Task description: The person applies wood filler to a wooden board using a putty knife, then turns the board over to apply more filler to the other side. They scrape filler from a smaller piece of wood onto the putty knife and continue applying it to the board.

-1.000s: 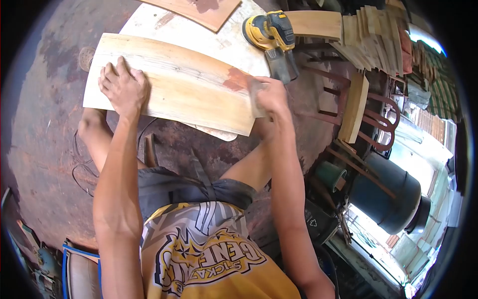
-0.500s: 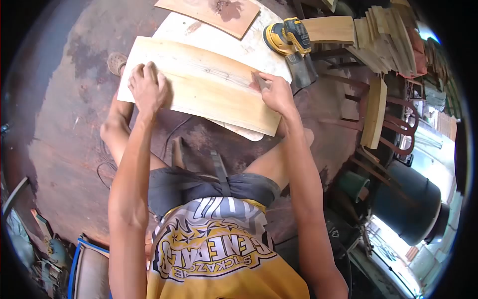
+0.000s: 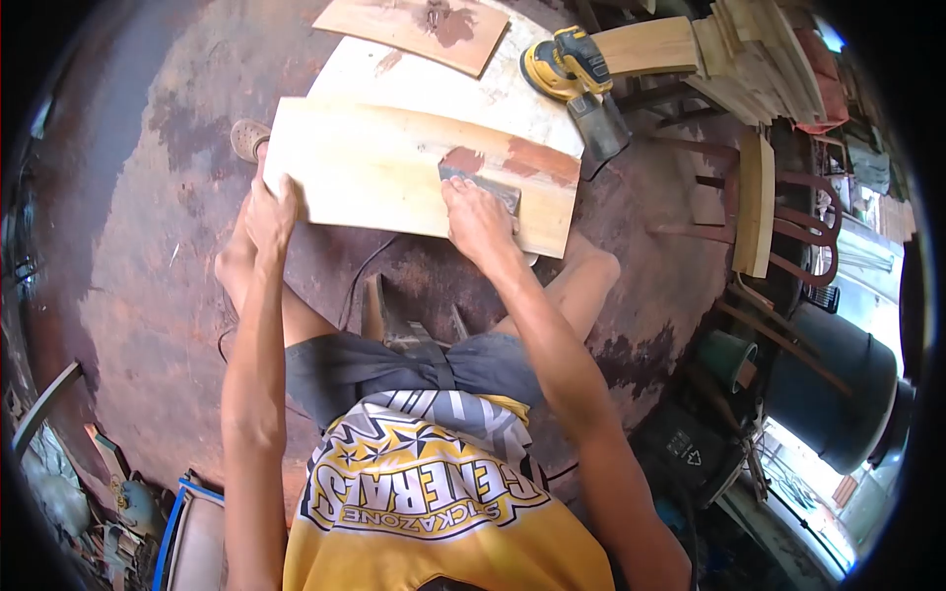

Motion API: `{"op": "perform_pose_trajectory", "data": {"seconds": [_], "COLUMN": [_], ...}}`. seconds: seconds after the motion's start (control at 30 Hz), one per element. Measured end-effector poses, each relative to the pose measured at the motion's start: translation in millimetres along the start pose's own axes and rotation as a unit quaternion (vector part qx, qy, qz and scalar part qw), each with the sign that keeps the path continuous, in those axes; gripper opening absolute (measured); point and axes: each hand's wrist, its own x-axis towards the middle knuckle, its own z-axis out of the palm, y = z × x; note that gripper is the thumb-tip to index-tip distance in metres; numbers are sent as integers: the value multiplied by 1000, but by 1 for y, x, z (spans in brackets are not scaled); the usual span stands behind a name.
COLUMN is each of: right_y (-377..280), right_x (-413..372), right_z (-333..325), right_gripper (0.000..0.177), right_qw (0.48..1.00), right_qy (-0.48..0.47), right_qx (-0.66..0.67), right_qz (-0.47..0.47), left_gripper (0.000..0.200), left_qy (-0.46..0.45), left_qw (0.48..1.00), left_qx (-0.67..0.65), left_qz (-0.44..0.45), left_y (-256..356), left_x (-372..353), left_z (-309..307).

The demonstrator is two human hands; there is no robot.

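A pale wooden board (image 3: 365,167) lies over the near part of a round white table (image 3: 394,81). Reddish-brown paste marks its right half. My left hand (image 3: 268,210) grips the board at its left end, fingers partly hidden at the edge. In my right hand (image 3: 480,219) is a flat, dark spreader (image 3: 498,189), pressed on the board beside the paste. Farther back on the table is a second board (image 3: 414,28) with a brown smear and a dark lump on it.
A yellow and black sander (image 3: 567,69) rests at the table's right edge. Beyond it are stacked wooden boards (image 3: 754,59), a reddish chair (image 3: 803,227) and a large dark drum (image 3: 833,384). A cable runs on the floor below the table.
My right hand has moved left with the spreader, and broader brown patches now show on the board. My left hand has shifted to the board's left end. The board is turned slightly.
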Motion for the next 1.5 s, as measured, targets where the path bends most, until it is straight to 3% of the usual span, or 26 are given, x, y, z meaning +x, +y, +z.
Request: {"op": "perform_pose_trajectory", "data": {"seconds": [0.03, 0.1, 0.13, 0.2, 0.23, 0.33, 0.37, 0.5, 0.6, 0.7, 0.87, 1.0, 1.07, 1.1, 1.23, 1.33, 1.4, 1.5], "right_y": [1, 8, 17, 30, 30, 16, 14, 35, 38, 25, -2, 32, 54, 56, 60, 60, 66, 78], "right_x": [12, 29, 30, 32, 31, 15, 11, 21, 42, 34, 0, 3, 13, 11, -23, -25, -6, 9], "right_z": [-21, -57, -52, -42, -40, -35, -40, -48, -49, -36, -42, -48, -48, -45, 2, -16, -45, -39], "right_gripper": [31, 38, 38, 25, 20, 19, 25, 34, 33, 32, 29, 21, 36, 27, 29, 30, 48, 44], "right_qw": [1000, 967, 967, 997, 989, 994, 989, 988, 990, 988, 983, 991, 995, 998, 995, 998, 998, 994], "right_qy": [10, -172, -176, -11, -94, -85, -134, -89, -71, -124, -172, -68, -45, -10, 59, 57, -9, -64], "right_qx": [-3, 72, 73, 50, 62, 44, 28, 120, 85, 68, 39, 93, -19, -19, -82, -17, 28, -1], "right_qz": [-4, 172, 168, 63, 92, 55, 59, 28, 91, 67, 46, 64, 84, 63, 4, -18, 50, 87], "left_gripper": [57, 57, 57, 58, 58, 57, 57, 55, 54, 51, 51, 53, 51, 51, 51, 51, 52, 52], "left_qy": [13, 27, 30, 41, 45, 48, 55, 61, 40, 137, 121, 120, 126, 118, 125, 132, 123, 132], "left_qw": [1000, 999, 999, 998, 998, 998, 998, 998, 996, 990, 992, 991, 991, 993, 991, 991, 992, 991], "left_qx": [-8, -22, -28, -40, -42, -37, -33, -27, 0, -17, -15, -42, -28, -18, -27, -18, -35, -23], "left_qz": [5, 10, 11, 11, 12, 7, 10, 14, -75, -17, -31, -28, -18, -24, -23, -16, -19, -22], "left_y": [-3, -11, -13, -15, -15, -22, -20, -15, -5, -22, -29, -25, -24, -23, -24, -22, -20, -20], "left_x": [-10, -26, -28, -33, -33, -37, -32, -46, -38, -33, -33, -32, -34, -35, -32, -33, -33, -36], "left_z": [0, 1, 1, 5, 7, 9, 10, 4, 8, 25, 29, 28, 27, 26, 27, 26, 26, 26]}}
